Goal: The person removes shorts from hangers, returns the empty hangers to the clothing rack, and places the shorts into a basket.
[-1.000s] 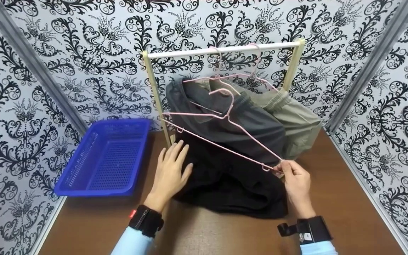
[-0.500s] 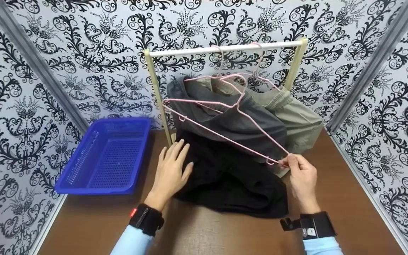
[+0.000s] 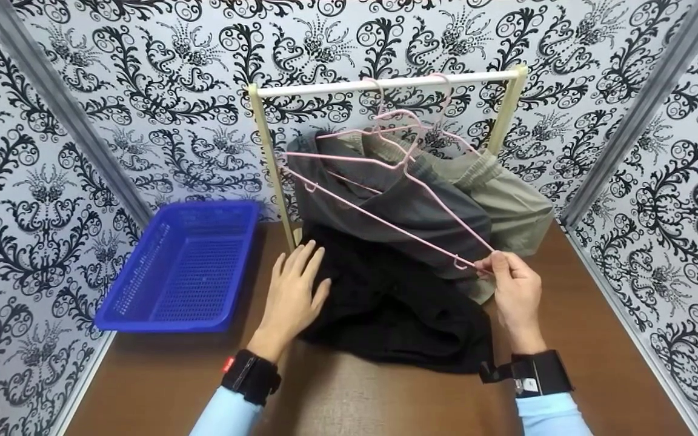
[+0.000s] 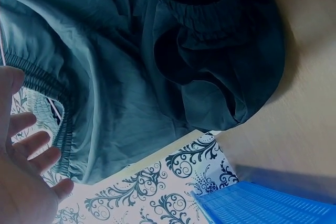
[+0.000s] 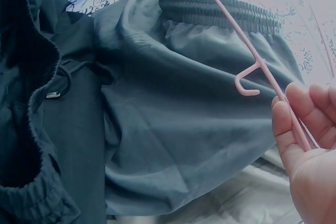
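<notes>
Between thumb and fingers, my right hand [image 3: 515,297] pinches the lower right corner of a pink clothes hanger [image 3: 379,218]. The hanger is held up tilted, hook at the top, in front of hanging grey shorts [image 3: 446,212]. Its bar and a small side hook also show in the right wrist view. Black shorts [image 3: 397,327] with an elastic waist lie on the table below it. At their left edge is my left hand [image 3: 291,297], fingers extended and holding nothing. In the left wrist view that hand's fingers [image 4: 34,142] are spread loosely.
A small rack with a white rail [image 3: 325,89] stands at the back, two pink hangers hooked over it. Beige shorts [image 3: 512,200] hang behind the grey ones. A blue plastic basket [image 3: 164,327] sits on the brown table [image 3: 349,399] at left. Patterned walls enclose the back and sides.
My right hand has raised the pink hanger and moved it slightly right, its hook now higher before the grey shorts. The left hand has stayed in place.
</notes>
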A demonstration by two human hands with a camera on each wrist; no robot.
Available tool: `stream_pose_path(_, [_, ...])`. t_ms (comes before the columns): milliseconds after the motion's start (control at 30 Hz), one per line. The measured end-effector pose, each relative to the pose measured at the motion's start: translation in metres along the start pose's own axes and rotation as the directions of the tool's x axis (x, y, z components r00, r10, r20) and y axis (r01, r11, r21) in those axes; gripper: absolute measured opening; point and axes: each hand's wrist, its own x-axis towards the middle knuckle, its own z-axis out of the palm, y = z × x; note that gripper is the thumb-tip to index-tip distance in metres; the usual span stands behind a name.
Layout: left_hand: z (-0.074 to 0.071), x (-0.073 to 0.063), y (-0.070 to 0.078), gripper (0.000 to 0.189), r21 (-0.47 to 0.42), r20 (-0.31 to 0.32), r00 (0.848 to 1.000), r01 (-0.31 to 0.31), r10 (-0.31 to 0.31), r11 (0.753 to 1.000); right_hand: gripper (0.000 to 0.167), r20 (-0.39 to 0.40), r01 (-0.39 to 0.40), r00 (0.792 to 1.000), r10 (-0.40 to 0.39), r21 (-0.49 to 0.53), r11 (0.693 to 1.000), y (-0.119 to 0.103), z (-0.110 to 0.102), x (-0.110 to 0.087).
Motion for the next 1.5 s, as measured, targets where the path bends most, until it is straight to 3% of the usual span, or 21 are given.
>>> stream_pose_path(333, [0.000,-0.003,-0.001,0.052,0.001,0.044,0.999,0.028,-0.028,1.000,0.033,-0.003,0.030,1.000,-0.030,-0.065,0.997,-0.005,0.011,0.009])
stream_pose_path(700, [0.004,-0.003,-0.002,0.051,0.001,0.021,1.000,0.010,-0.010,1.000,0.031,0.008,0.065,0.998,-0.065,-0.166,0.984,-0.016,0.038,0.025])
stream_pose_path(1500, [0.011,-0.006,-0.005,0.052,0.012,0.029,0.999,0.026,-0.027,1.000,0.028,0.080,0.027,0.997,-0.018,-0.110,0.994,-0.025,0.078,0.040])
